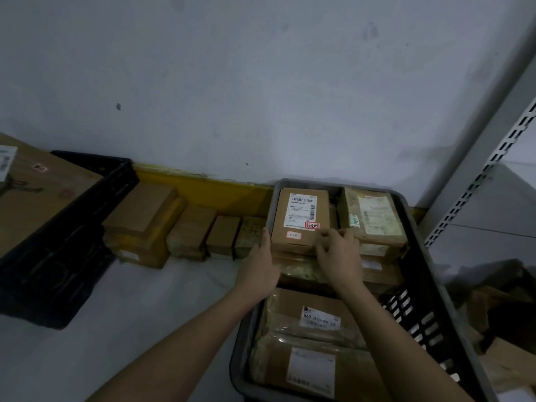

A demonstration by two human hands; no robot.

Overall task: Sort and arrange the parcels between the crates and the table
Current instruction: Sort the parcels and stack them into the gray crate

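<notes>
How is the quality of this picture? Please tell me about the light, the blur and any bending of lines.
Head view: dim, bluish light; the black plastic crate at left is nearly featureless in shadow. The wide lens bends the grey slotted shelf post. The white label on the brown cardboard parcel is too soft to read; the left hand and right hand are fairly sharp.

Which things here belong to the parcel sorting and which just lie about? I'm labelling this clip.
Job: left hand and right hand on the labelled parcel; grey crate; black crate; row of parcels on the table.

Lying about: shelf upright; wall.
</notes>
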